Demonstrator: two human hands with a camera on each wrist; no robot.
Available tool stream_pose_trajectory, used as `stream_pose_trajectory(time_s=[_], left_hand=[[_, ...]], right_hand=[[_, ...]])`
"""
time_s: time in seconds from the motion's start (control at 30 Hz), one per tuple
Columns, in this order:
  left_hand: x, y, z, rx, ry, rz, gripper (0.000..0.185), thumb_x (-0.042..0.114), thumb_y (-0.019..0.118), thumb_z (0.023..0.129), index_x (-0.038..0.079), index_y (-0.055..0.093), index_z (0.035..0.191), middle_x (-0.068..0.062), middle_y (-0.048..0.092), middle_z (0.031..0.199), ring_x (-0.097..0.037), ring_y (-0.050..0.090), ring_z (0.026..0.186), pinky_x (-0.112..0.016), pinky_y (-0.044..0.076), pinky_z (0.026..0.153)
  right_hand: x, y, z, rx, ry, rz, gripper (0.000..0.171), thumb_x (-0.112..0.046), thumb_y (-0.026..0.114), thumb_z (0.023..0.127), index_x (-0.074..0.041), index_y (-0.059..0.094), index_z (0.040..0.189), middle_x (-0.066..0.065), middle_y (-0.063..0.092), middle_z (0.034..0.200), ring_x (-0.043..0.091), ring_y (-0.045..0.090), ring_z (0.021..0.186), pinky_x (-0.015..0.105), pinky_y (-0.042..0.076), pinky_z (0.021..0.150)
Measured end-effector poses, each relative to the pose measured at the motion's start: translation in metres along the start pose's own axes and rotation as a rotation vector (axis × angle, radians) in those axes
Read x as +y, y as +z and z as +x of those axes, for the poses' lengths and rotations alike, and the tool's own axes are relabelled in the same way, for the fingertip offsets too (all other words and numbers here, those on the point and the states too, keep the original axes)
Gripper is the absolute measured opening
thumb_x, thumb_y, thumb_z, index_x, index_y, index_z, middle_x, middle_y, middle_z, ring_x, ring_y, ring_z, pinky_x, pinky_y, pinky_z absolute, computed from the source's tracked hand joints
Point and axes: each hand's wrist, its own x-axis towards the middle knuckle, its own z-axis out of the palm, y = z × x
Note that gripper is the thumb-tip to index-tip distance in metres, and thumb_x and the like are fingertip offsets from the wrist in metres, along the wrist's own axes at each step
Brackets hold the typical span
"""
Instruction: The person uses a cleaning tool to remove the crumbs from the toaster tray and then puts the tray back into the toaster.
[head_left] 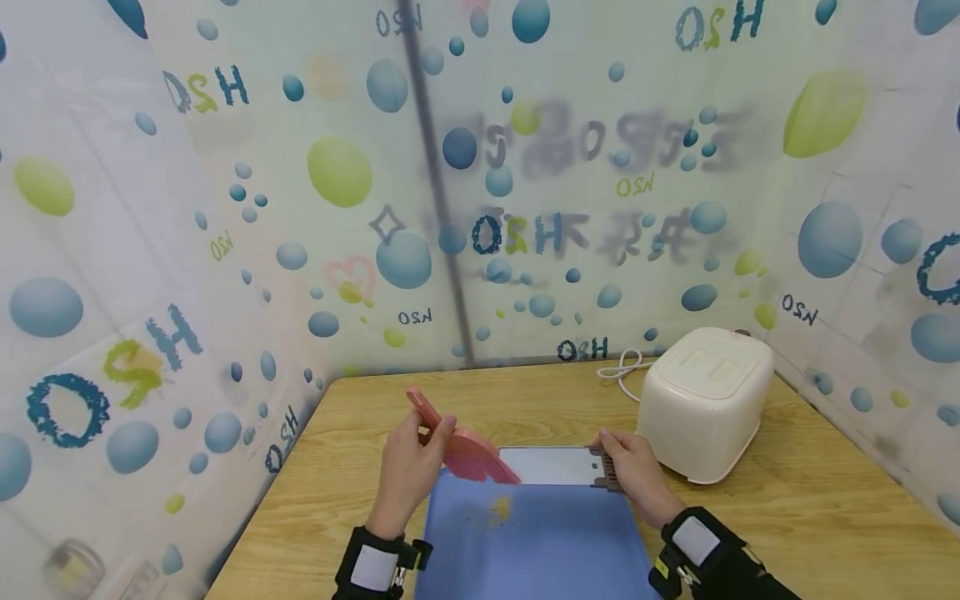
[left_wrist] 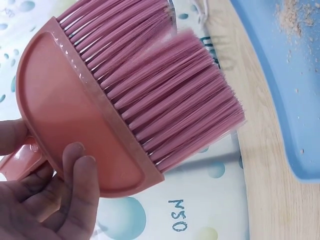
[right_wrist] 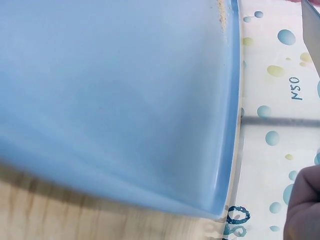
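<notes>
My left hand (head_left: 411,475) grips a pink brush (head_left: 471,454) by its handle, bristles slanting down to the right. Fingers and thumb lie around the handle and back of the brush (left_wrist: 80,115) in the left wrist view. The bristles meet the left end of a flat white crumb tray (head_left: 551,467); exact contact is hard to tell. My right hand (head_left: 637,477) pinches that tray by its grey-brown slotted end (head_left: 609,469). Below both lies a blue tray (head_left: 555,550) with a small heap of crumbs (head_left: 500,508). Only part of the right hand (right_wrist: 306,205) shows in the right wrist view.
A white toaster (head_left: 705,404) stands on the wooden table (head_left: 300,500), just right of my right hand. Its white cord (head_left: 624,368) lies coiled behind it. A curtain (head_left: 375,275) printed with bubbles surrounds the table on the back and sides.
</notes>
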Motion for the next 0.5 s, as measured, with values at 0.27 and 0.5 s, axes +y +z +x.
stream_pose_trajectory(time_s=[0.27, 0.5], left_hand=[[-0.0011, -0.0019, 0.0017, -0.001, 0.005, -0.085, 0.025, 0.029, 0.065, 0.101, 0.004, 0.063, 0.100, -0.006, 0.069, 0.085, -0.014, 0.067, 0.072, -0.027, 0.053, 0.060], [0.0003, -0.0010, 0.0071, -0.109, -0.004, -0.319, 0.034, 0.018, 0.054, 0.106, -0.007, 0.057, 0.129, -0.021, 0.067, 0.109, -0.029, 0.071, 0.090, -0.031, 0.060, 0.079]], right_hand=[[0.0016, -0.0052, 0.0011, -0.002, -0.004, -0.042, 0.043, -0.028, 0.040, 0.111, 0.007, 0.064, 0.116, 0.013, 0.054, 0.108, 0.026, 0.046, 0.098, 0.034, 0.040, 0.074], [0.0014, -0.0032, 0.0025, -0.003, -0.021, -0.059, 0.042, -0.026, 0.040, 0.111, 0.008, 0.066, 0.114, 0.018, 0.058, 0.119, 0.028, 0.046, 0.104, 0.036, 0.037, 0.080]])
